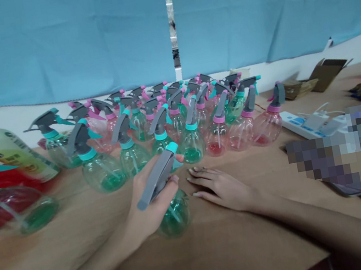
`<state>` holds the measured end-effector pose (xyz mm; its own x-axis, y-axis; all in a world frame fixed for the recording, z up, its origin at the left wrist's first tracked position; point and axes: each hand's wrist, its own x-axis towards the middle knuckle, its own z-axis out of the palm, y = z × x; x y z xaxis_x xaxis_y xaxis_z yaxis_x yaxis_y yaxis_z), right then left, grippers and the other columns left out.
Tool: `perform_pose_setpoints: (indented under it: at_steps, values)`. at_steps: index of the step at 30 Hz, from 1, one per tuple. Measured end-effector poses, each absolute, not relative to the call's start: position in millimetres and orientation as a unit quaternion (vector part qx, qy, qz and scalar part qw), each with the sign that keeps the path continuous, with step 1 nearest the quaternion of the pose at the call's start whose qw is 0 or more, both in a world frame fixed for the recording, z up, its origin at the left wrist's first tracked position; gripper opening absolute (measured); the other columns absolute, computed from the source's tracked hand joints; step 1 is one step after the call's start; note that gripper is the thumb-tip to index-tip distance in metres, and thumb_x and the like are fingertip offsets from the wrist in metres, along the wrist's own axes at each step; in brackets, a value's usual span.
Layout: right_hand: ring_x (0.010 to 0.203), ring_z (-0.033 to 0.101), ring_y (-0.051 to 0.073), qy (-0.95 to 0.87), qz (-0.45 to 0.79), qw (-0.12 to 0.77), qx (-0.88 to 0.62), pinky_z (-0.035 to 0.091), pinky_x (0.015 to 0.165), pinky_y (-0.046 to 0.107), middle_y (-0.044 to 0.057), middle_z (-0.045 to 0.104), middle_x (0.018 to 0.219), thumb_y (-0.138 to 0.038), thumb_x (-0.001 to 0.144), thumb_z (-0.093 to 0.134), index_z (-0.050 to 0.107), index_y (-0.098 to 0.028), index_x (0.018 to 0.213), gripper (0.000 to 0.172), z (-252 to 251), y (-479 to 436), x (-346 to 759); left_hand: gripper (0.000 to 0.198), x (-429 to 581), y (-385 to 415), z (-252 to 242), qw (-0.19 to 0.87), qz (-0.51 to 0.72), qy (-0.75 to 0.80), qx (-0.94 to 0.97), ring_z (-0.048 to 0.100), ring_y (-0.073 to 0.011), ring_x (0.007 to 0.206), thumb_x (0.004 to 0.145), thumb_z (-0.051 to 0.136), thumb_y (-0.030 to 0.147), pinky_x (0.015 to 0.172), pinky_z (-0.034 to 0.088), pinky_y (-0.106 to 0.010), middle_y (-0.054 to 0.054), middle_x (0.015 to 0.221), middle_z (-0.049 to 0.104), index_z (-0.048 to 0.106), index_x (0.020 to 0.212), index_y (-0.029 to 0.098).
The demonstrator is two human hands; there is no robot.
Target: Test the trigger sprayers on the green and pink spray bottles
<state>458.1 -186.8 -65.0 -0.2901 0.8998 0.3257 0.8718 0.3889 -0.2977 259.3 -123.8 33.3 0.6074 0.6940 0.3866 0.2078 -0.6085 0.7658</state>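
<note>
My left hand (147, 206) is wrapped round the neck of a green spray bottle (173, 215) with a grey trigger head and teal nozzle, which rests on the brown table (221, 248). Just to its right, my right hand (220, 186) lies flat on the table, fingers stretched out, holding nothing. Behind both hands stands a crowd of several round spray bottles (165, 128), green ones with teal collars and pink ones with pink collars.
A blurred green spray bottle (12, 211) and a tall yellowish bottle (8, 151) stand at the left. A white power strip (307, 124) with cables, a cardboard box (326, 72) and dark cables lie at the right. Blue fabric hangs behind.
</note>
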Motion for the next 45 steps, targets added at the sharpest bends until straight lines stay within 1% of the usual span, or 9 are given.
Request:
perform_pose_setpoints:
  at_steps: [3,6,10,16,24,31,33,39,45]
  values:
    - [0.131,0.039,0.024,-0.803,0.032,0.231,-0.548,0.034,0.108,0.045,0.011,0.048,0.139,-0.042,0.094,0.040,0.047,-0.018,0.134,0.047,-65.8,-186.3,458.5,0.030,259.6,-123.2,32.4,0.349,0.349,0.273,0.826,0.058,-0.0156,0.061,0.080,0.051,0.024,0.056,0.046,-0.027,0.000,0.075,0.062,0.059,0.109,0.025]
    - [0.131,0.039,0.023,-0.804,0.034,0.232,-0.547,0.034,0.108,0.045,0.011,0.048,0.139,-0.042,0.094,0.040,0.047,-0.018,0.134,0.047,-66.3,-186.1,458.7,0.031,259.4,-121.7,30.8,0.344,0.357,0.264,0.828,0.059,-0.0157,0.064,0.079,0.051,0.023,0.058,0.047,-0.027,0.000,0.079,0.063,0.060,0.109,0.025]
    - [0.132,0.038,0.023,-0.804,0.033,0.226,-0.550,0.033,0.109,0.044,0.011,0.047,0.139,-0.043,0.094,0.040,0.046,-0.018,0.134,0.048,-65.6,-186.3,458.5,0.031,257.8,-120.1,30.7,0.343,0.348,0.255,0.834,0.060,-0.0166,0.065,0.079,0.050,0.024,0.059,0.047,-0.027,0.001,0.075,0.063,0.060,0.108,0.026]
    - [0.131,0.040,0.023,-0.803,0.035,0.235,-0.547,0.035,0.108,0.045,0.011,0.048,0.138,-0.042,0.094,0.040,0.048,-0.018,0.133,0.047,-65.7,-186.4,458.2,0.017,256.1,-119.5,35.0,0.335,0.339,0.253,0.842,0.057,-0.0167,0.061,0.078,0.049,0.024,0.062,0.046,-0.031,0.000,0.073,0.061,0.060,0.092,0.024]
    - [0.131,0.040,0.023,-0.802,0.029,0.234,-0.549,0.034,0.109,0.044,0.010,0.049,0.138,-0.043,0.094,0.041,0.048,-0.019,0.133,0.047,-66.6,-186.0,458.2,0.015,256.9,-120.5,35.7,0.335,0.349,0.243,0.841,0.040,-0.0120,0.048,0.076,0.050,0.018,0.050,0.035,-0.026,0.006,0.057,0.042,0.057,0.087,0.025]
    - [0.131,0.039,0.023,-0.803,0.029,0.223,-0.552,0.034,0.109,0.044,0.011,0.048,0.139,-0.043,0.094,0.040,0.047,-0.018,0.134,0.047,-64.9,-186.4,458.1,0.010,255.8,-119.5,32.8,0.344,0.361,0.236,0.834,0.052,-0.0146,0.063,0.076,0.048,0.019,0.061,0.041,-0.028,0.002,0.072,0.057,0.057,0.080,0.023]
    - [0.131,0.040,0.022,-0.803,0.027,0.219,-0.553,0.034,0.109,0.044,0.011,0.048,0.138,-0.043,0.094,0.040,0.047,-0.018,0.134,0.047,-64.0,-186.7,457.9,0.013,255.6,-118.8,29.9,0.349,0.365,0.240,0.829,0.052,-0.0146,0.061,0.076,0.049,0.019,0.061,0.042,-0.028,0.002,0.071,0.057,0.059,0.083,0.023]
    - [0.131,0.040,0.023,-0.804,0.022,0.215,-0.554,0.034,0.109,0.042,0.011,0.048,0.138,-0.043,0.094,0.039,0.048,-0.015,0.133,0.049,-64.5,-186.2,458.0,0.032,257.5,-119.8,28.1,0.351,0.355,0.260,0.827,0.053,-0.0145,0.059,0.078,0.051,0.019,0.057,0.044,-0.027,0.002,0.075,0.060,0.059,0.108,0.028]
    - [0.131,0.040,0.023,-0.806,0.028,0.223,-0.548,0.034,0.108,0.043,0.012,0.049,0.138,-0.043,0.094,0.039,0.047,-0.016,0.133,0.049,-66.4,-185.2,459.1,0.030,259.9,-125.0,33.6,0.358,0.352,0.281,0.818,0.052,-0.0150,0.059,0.081,0.051,0.025,0.060,0.047,-0.028,0.001,0.072,0.057,0.060,0.110,0.025]
